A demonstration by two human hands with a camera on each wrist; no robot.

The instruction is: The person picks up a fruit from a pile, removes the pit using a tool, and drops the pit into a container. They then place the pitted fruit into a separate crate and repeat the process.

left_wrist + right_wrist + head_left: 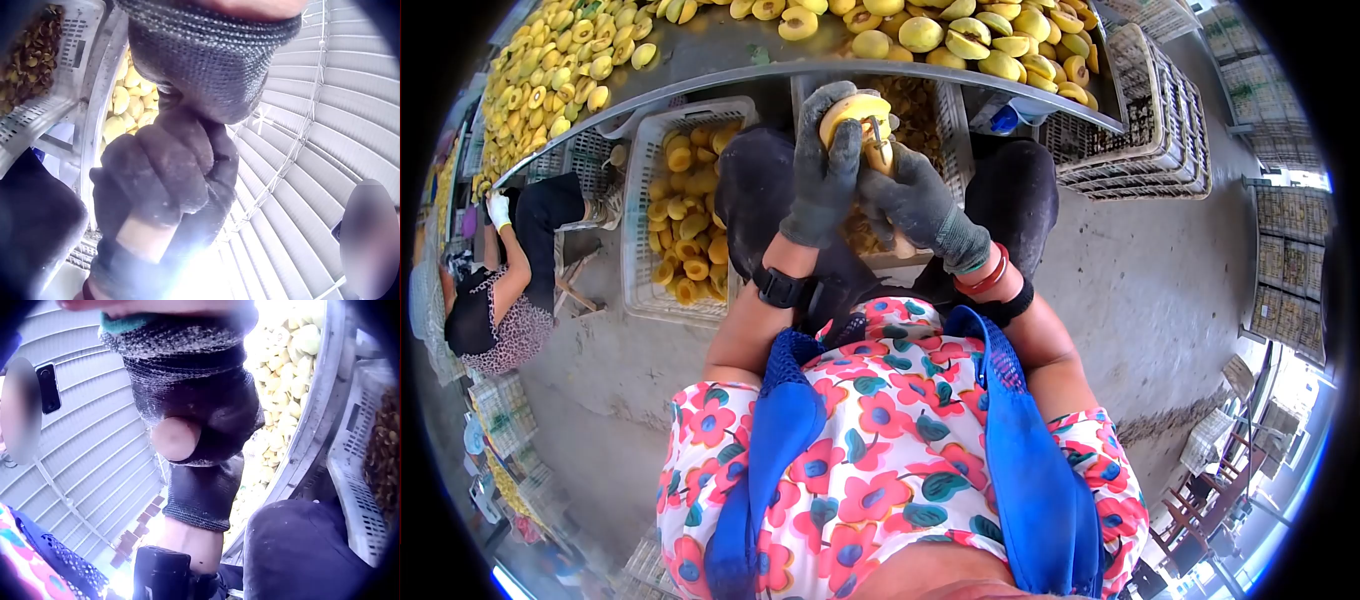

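Observation:
In the head view my left hand (822, 170), in a dark grey glove, holds a yellow peach (852, 108) over my lap. My gloved right hand (930, 210) grips a pitting tool with a wooden handle (880, 155). The tool's thin metal end stands at the peach's cut side. In the right wrist view the round butt of the wooden handle (177, 439) sticks out of my right fist, and my left hand is behind it. The left wrist view shows my right fist (159, 169) close against my left glove; the peach is hidden there.
A metal table (700, 75) heaped with cut peaches (565, 60) stands ahead. Below it, a white crate (640, 290) holds hollowed halves, and another crate (948, 110) holds brown bits. Stacked crates (1140, 150) stand right. Another person (500, 290) sits at left.

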